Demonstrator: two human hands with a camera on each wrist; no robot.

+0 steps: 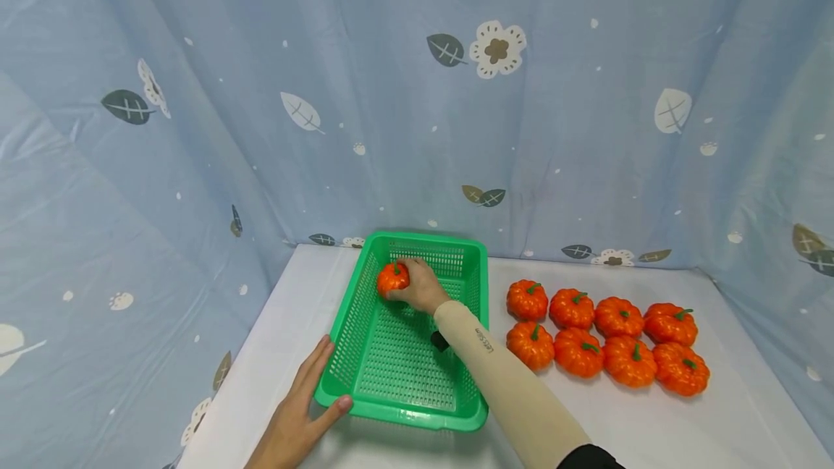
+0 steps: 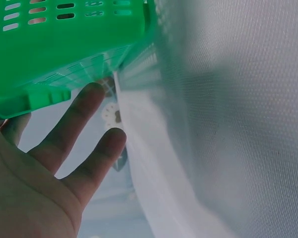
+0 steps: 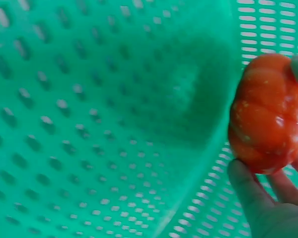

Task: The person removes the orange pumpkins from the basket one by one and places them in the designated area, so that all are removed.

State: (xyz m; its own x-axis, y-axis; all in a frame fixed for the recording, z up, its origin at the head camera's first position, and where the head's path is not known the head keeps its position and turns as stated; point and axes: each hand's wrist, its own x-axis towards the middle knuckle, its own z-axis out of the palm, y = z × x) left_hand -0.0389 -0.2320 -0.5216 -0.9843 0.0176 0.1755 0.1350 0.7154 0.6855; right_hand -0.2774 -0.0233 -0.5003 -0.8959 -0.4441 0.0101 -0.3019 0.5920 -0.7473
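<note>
Inside the far left part of a green plastic basket [image 1: 407, 411], my right hand [image 1: 422, 288] grips a small orange pumpkin [image 1: 391, 281] with a green stem. The right wrist view shows fingers and thumb around the pumpkin [image 3: 268, 114], close to the perforated basket wall [image 3: 203, 198]; whether it touches the wall I cannot tell. My left hand [image 1: 296, 407] is at the basket's near left corner, thumb by the front rim and straight fingers along the outer left side. In the left wrist view, spread fingers of that hand [image 2: 35, 193] reach beneath the basket rim [image 2: 64, 64].
Right of the basket, several orange pumpkins [image 1: 578, 352] stand in two rows on a white-covered table [image 1: 651, 425]. A blue curtain [image 1: 391, 93] with leaf and flower prints hangs behind and along the left side.
</note>
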